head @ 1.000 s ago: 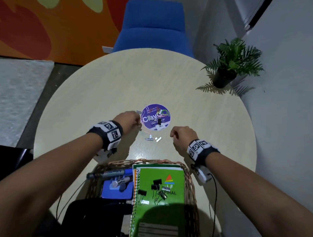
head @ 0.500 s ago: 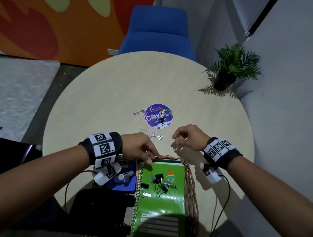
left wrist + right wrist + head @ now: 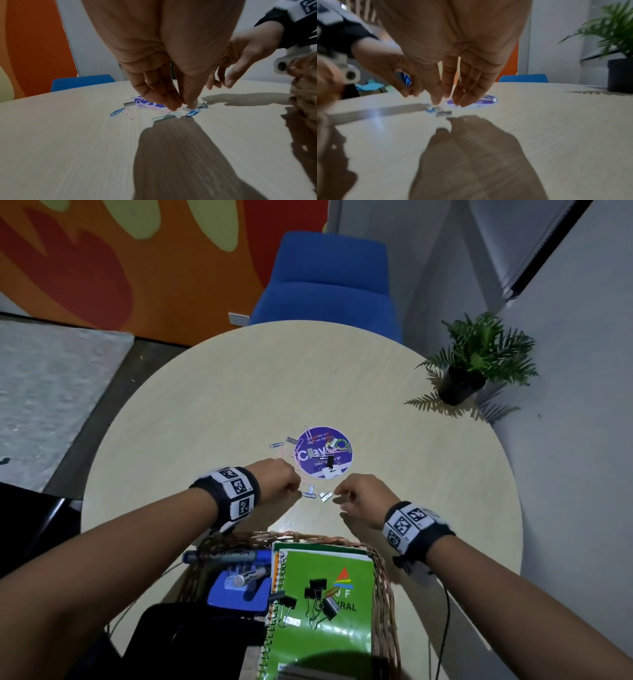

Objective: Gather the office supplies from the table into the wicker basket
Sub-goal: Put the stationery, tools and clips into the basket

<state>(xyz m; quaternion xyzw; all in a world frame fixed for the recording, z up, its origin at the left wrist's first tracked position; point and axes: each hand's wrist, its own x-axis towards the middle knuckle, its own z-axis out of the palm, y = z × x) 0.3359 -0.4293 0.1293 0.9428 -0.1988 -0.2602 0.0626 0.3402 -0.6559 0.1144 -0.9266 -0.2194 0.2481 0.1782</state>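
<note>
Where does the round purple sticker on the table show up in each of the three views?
Head: purple sticker mid-table, just beyond both hands.
Left wrist: purple sticker behind the fingertips, mostly hidden.
Right wrist: purple sticker right of the fingertips.
Shared landmark: blue chair.

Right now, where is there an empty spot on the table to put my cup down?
The table is bare between the purple sticker and the blue chair, and along its left side. There is also bare top between the sticker and the potted plant. It is crowded in the middle, where paper clips lie by both hands, and at the wicker basket.
</note>
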